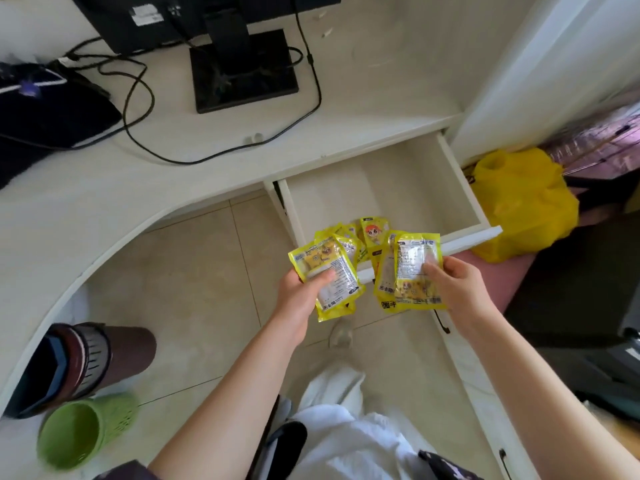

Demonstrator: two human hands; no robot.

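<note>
Left hand (298,292) had its grip closed on the left packet stack (329,271): yellow snack packets, fanned, thumb pressed across the top face, fingers hidden under. The long axis of that stack ran away from the person, leaning a little left. Between the two stacks sat a cartoon-face packet (372,232); could not tell if it belonged to the left fan or lay loose in the drawer (460,188). Right hand (457,289) had its grip closed on the right packet stack (415,268), thumb on the top face, long axis nearly straight ahead. Key relation: the open drawer lay just beyond both stacks, under the bench (173,168) edge, its bare floor ahead and slightly right. Both stacks overlapped its front rail in view. The right hand looked nearer the drawer's middle, the left nearer its left front corner. Probably a short forward reach would put either stack in. The packets covered the left part of the drawer's front rail. The number of packets per stack was unclear and the print too small to read. Whether the stacks hung above the rail or short of it could not be judged.
</note>
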